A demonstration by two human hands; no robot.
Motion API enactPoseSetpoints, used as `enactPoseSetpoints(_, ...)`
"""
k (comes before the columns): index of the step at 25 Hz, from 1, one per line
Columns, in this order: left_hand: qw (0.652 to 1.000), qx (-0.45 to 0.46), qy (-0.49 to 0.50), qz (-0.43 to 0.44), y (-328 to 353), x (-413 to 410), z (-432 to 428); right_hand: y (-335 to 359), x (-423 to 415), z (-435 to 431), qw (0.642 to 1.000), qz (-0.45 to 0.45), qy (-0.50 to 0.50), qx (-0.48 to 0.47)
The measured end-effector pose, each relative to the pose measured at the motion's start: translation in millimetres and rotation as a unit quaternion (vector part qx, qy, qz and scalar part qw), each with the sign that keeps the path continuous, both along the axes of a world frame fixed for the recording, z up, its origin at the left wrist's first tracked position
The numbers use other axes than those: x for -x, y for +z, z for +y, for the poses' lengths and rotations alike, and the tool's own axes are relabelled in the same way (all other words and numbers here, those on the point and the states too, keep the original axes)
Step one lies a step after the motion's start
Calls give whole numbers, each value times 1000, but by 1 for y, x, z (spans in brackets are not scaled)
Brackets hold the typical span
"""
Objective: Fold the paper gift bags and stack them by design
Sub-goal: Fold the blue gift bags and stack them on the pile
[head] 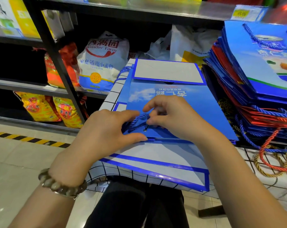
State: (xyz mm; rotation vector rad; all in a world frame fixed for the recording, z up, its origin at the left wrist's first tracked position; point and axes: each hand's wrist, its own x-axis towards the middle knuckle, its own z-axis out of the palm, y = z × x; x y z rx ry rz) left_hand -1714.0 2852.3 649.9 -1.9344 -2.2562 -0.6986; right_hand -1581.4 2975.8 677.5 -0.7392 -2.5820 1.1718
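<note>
A flattened blue gift bag (197,104) with a sky print lies on a checked cloth table (110,97), its white bottom flap folded up at the far end. Under it lies another blue-edged white bag (164,163). My left hand (106,130) presses on the top bag's near edge, fingers stretched toward its blue rope handle (139,120). My right hand (169,116) pinches that rope handle with curled fingers.
A tall stack of folded blue and red bags (254,83) stands at the right, with loose rope handles (271,155) spilling onto the cloth. Black metal shelves (57,63) at the left and behind hold a flour sack (103,63) and other goods. The tiled floor has hazard tape (24,139).
</note>
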Motion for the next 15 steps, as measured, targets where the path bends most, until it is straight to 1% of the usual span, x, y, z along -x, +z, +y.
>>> enactPoseSetpoints(2,999,-42,-4,10,-3,-1,-2,2,1,-2,999,-23,18,-35)
enactPoseSetpoints(6,996,-85,-12,4,-3,-3,-1,11,4,-4,991,-60,56,-105)
enactPoseSetpoints(10,993,-119,15,-7,-3,-3,0,13,7,-9,969,-96,85,-210)
enactPoseSetpoints(11,992,-128,21,-8,-3,-2,0,13,4,-10,968,-103,93,-210)
enactPoseSetpoints(14,990,-137,39,-2,-5,-3,2,18,-7,-7,978,-115,114,-132)
enactPoseSetpoints(15,990,-130,50,-1,-4,-5,3,18,-9,-4,979,-119,119,-119)
